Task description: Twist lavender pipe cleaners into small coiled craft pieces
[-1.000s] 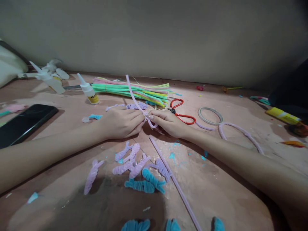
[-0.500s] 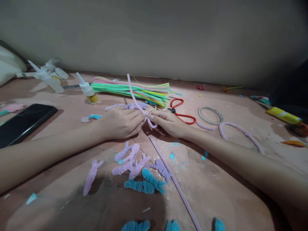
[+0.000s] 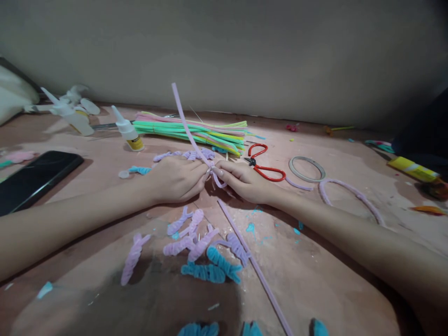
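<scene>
Between my two hands is a lilac pipe cleaner, its long free end standing up and leaning left, with a small loop bent below the fingertips. My left hand pinches it from the left, fingers closed. From the right, my right hand pinches the same piece, thumb and forefinger together at the bend. The fingertips of both hands nearly touch, and part of the bend is hidden by them. Just below lies a straight lilac pipe cleaner. Nearby are wound lilac pieces and wound blue pieces.
Behind my hands lies a bundle of coloured pipe cleaners. Red-handled scissors and a grey ring are on the right. Glue bottles and a black phone are on the left. A wall rises behind the table.
The free end of the held pipe cleaner now reaches higher and further left. Both hands stay in nearly the same place, their fingers slightly shifted around the bend.
</scene>
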{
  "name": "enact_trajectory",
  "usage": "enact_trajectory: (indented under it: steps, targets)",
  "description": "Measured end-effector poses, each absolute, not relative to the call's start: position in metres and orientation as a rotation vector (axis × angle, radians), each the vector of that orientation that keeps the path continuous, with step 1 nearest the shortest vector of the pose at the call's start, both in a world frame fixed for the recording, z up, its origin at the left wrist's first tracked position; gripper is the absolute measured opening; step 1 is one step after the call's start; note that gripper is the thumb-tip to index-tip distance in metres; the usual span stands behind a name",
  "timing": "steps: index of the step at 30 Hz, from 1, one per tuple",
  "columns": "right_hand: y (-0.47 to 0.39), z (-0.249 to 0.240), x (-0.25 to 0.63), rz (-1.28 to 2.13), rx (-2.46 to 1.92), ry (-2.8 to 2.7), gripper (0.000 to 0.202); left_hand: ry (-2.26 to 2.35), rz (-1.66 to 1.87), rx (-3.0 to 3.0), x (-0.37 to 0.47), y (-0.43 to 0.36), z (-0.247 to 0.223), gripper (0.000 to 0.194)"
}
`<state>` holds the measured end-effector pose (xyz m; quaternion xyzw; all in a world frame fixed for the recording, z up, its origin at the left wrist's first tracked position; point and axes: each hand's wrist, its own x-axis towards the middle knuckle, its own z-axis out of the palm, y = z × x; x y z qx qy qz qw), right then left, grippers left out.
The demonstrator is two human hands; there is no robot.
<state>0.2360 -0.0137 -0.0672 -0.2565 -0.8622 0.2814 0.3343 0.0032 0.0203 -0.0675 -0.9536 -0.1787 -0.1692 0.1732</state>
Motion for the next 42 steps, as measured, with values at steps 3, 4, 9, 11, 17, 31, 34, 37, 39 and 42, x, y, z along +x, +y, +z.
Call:
enact_trajectory:
  steps: [3,4,9,11,17,31,34,37,39,42]
  targets:
    - [-0.015,-0.066,0.236,0.776,-0.712,-2.231,0.030,-0.533,-0.489,-2.721,0.005,0.019,-0.064,0.037]
    - [-0.015,-0.066,0.236,0.784,-0.725,-2.223,0.031,-0.532,-0.500,-2.720,0.005,0.018,-0.063,0.037]
    - [-0.017,-0.066,0.236,0.749,-0.759,-2.216,0.031,-0.453,-0.514,-2.629,0.007,0.016,-0.060,0.036]
    - [-0.017,-0.067,0.236,0.731,-0.769,-2.221,0.031,-0.431,-0.509,-2.580,0.007,0.015,-0.060,0.036]
    - [-0.016,-0.067,0.234,0.693,-0.737,-2.239,0.026,-0.383,-0.490,-2.525,0.007,0.016,-0.061,0.038]
    - [-0.019,-0.065,0.236,0.719,-0.715,-2.233,0.028,-0.646,-0.509,-3.040,0.008,0.014,-0.057,0.033]
    - [-0.017,-0.066,0.236,0.713,-0.697,-2.234,0.029,-0.853,-0.678,-3.175,0.010,0.010,-0.057,0.036]
    - [-0.016,-0.067,0.235,0.665,-0.689,-2.235,0.030,-1.112,-1.000,-3.351,0.014,0.005,-0.061,0.038]
    - [-0.016,-0.067,0.235,0.640,-0.687,-2.234,0.029,-1.253,-1.246,-3.505,0.017,0.002,-0.063,0.039]
    - [-0.016,-0.067,0.235,0.635,-0.711,-2.234,0.029,-1.467,-1.556,-3.645,0.022,0.001,-0.065,0.039]
